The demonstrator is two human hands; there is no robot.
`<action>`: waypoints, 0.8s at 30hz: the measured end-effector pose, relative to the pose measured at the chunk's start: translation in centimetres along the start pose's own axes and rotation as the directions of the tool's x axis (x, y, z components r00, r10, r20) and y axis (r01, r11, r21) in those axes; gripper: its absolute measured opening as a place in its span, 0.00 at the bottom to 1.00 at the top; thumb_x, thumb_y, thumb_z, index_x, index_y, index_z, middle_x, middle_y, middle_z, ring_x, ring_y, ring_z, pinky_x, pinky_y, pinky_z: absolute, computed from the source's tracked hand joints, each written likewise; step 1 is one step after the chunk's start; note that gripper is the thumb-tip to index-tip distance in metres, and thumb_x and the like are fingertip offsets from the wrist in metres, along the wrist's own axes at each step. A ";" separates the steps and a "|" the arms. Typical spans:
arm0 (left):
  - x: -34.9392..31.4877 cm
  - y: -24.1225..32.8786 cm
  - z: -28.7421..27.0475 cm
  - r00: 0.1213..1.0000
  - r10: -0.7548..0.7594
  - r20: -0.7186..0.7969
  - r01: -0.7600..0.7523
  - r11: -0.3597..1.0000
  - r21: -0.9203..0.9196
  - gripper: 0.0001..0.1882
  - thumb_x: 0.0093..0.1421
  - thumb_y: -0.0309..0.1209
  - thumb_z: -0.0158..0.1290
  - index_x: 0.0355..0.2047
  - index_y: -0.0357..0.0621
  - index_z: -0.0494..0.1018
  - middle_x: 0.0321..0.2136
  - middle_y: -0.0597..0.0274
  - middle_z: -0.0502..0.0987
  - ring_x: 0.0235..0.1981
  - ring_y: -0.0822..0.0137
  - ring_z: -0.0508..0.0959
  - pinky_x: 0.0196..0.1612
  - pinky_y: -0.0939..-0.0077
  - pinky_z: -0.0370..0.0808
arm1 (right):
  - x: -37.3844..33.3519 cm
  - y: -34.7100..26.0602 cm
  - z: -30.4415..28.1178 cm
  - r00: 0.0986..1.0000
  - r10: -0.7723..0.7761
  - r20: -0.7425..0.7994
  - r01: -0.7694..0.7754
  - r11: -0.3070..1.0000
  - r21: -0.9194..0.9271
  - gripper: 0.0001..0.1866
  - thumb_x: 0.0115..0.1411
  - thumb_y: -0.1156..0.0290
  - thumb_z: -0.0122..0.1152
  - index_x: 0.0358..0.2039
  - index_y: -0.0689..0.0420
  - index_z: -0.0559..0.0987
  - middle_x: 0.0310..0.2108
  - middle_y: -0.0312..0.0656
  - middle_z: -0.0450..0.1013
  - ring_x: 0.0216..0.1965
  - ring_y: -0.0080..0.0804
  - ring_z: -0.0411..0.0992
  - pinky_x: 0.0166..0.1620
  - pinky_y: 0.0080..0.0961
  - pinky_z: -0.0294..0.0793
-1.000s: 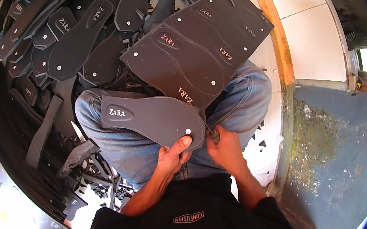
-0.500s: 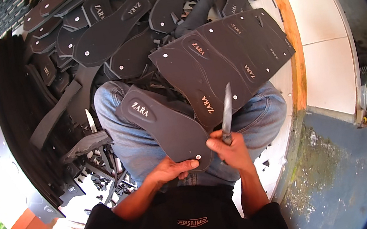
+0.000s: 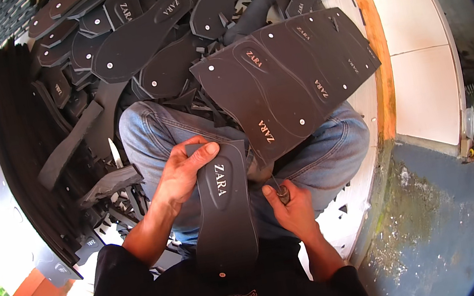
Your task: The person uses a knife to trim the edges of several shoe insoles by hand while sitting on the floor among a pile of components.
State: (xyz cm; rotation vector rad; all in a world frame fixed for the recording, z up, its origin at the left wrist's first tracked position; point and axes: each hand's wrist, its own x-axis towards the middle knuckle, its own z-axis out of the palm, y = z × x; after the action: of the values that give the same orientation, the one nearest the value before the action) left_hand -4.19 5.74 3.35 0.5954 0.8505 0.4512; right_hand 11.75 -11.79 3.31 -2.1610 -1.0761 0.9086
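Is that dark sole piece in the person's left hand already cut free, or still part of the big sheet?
Cut free. The sole piece is a separate single shape, gripped near its top by the left hand, apart from the big sheet across the knees.

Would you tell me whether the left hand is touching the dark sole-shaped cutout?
Touching. The head view shows the left hand gripping the upper end of the sole cutout, thumb pressed across its face.
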 end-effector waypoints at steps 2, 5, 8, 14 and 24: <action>-0.2 0.2 0.5 0.999 -0.021 0.049 0.021 1.000 0.001 0.10 0.57 0.33 0.55 0.27 0.38 0.70 0.22 0.62 0.75 0.22 0.75 0.75 0.25 0.83 0.73 | 0.1 0.3 0.3 1.000 0.014 0.021 -0.013 1.000 -0.027 0.22 0.56 0.56 0.60 0.16 0.60 0.68 0.08 0.45 0.63 0.11 0.44 0.65 0.18 0.33 0.62; -0.3 0.1 0.9 0.997 -0.020 0.068 0.018 0.999 0.043 0.12 0.57 0.34 0.56 0.30 0.36 0.71 0.22 0.62 0.76 0.23 0.75 0.76 0.27 0.83 0.73 | 0.0 0.4 0.3 0.999 0.015 0.041 -0.013 0.998 -0.057 0.21 0.56 0.57 0.60 0.16 0.60 0.68 0.09 0.46 0.64 0.13 0.47 0.66 0.19 0.37 0.63; -0.2 -0.1 1.2 0.997 -0.010 0.083 -0.003 0.987 0.163 0.14 0.56 0.35 0.57 0.32 0.34 0.72 0.24 0.60 0.77 0.24 0.74 0.77 0.29 0.84 0.74 | 1.2 -0.1 0.4 0.997 -0.071 0.016 0.072 0.996 -0.048 0.18 0.55 0.60 0.59 0.17 0.60 0.69 0.10 0.49 0.65 0.16 0.52 0.68 0.21 0.40 0.65; 0.0 0.2 1.2 0.986 -0.037 0.163 0.003 0.979 0.205 0.18 0.52 0.37 0.61 0.33 0.34 0.74 0.28 0.61 0.78 0.30 0.74 0.76 0.36 0.81 0.73 | 7.1 -3.5 -0.2 0.959 -0.271 0.089 0.276 0.960 -0.048 0.11 0.51 0.67 0.60 0.22 0.62 0.73 0.14 0.54 0.68 0.22 0.58 0.69 0.26 0.44 0.66; 0.7 0.3 -0.9 0.857 0.301 -0.419 -0.421 0.878 -0.230 0.10 0.58 0.28 0.52 0.41 0.41 0.68 0.32 0.61 0.75 0.30 0.70 0.77 0.30 0.79 0.79 | 4.4 4.6 -4.0 0.918 0.321 -0.235 -0.192 0.875 0.445 0.19 0.57 0.64 0.60 0.18 0.63 0.69 0.12 0.30 0.63 0.18 0.17 0.58 0.21 0.22 0.59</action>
State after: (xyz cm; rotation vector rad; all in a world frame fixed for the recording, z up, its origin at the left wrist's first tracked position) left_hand -4.54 6.64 2.72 0.3751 1.0018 1.0579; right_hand 18.94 -11.21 1.06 -2.0170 -0.3993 0.7977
